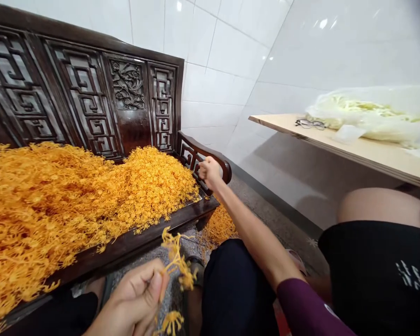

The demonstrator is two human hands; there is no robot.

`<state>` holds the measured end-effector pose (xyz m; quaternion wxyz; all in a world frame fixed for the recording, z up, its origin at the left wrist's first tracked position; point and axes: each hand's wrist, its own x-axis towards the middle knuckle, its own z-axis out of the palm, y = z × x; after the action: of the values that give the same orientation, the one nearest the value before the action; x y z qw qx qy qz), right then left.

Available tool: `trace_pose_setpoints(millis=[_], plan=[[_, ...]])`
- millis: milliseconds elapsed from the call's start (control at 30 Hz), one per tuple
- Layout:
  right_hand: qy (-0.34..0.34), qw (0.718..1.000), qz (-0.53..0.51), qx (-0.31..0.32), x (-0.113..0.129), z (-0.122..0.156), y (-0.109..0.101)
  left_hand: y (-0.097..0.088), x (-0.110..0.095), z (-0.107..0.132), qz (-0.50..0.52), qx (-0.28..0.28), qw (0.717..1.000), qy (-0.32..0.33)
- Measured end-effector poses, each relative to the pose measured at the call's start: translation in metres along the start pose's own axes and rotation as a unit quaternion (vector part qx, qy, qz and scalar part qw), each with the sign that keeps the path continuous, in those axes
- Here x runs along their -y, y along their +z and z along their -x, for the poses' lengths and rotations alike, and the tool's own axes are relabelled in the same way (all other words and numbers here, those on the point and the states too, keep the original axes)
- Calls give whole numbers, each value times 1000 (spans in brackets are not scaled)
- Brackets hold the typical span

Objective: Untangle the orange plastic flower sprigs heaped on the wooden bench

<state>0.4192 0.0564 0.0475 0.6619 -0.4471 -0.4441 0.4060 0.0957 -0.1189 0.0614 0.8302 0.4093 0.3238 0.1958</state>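
The left hand [145, 287] pinched an orange sprig [177, 258] at two o'clock; the right hand [210, 171] curled fist-like at one, contents hidden; a bench heap [91, 196] lay at eleven, a floor pile [219, 224] at two; which was finished, unclear.

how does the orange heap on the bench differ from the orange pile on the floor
Size: the bench heap spreads wide; what shows of the floor pile is far smaller. Look: the bench heap is thick with tufted, branching heads; the floor pile looks mostly like thin strands. Place: the bench heap is up on the carved wooden bench; the floor pile lies lower, on the floor. Both are orange.
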Motion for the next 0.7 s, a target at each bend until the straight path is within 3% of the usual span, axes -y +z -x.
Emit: trace_pose_setpoints(millis=[100, 167, 267, 333, 400, 467, 500, 567, 600, 633, 700], plan=[[16, 1000, -8, 19, 25, 12, -21, -8, -6, 6, 2, -17, 1000, 8], [43, 991, 9, 124, 53, 35, -22, -18, -15, 2, -8, -35, 999, 28], [105, 930, 87, 342, 105, 67, -13, -33, -24, -9, -22, -60, 996, 61], [192, 889, 119, 399, 132, 71, -2, -41, -24, -18, -31, -65, 995, 75], [209, 915, 74, 338, 140, 56, 16, -47, -21, -27, -44, -62, 993, 86], [142, 966, -22, 216, 130, 27, 41, -52, -17, -37, -57, -56, 993, 91], [113, 976, -51, 181, 120, 9, 54, -54, -14, -42, -62, -55, 992, 93], [89, 984, -85, 126, 92, -24, 76, -58, -9, -52, -67, -57, 991, 97], [101, 985, -135, 43, 78, -38, 83, -59, -7, -56, -69, -55, 991, 97], [127, 979, -159, -20, 64, -49, 87, -60, -4, -60, -70, -53, 991, 98], [159, 968, -178, -74, 40, -58, 85, -61, 1, -64, -77, -46, 992, 93]])
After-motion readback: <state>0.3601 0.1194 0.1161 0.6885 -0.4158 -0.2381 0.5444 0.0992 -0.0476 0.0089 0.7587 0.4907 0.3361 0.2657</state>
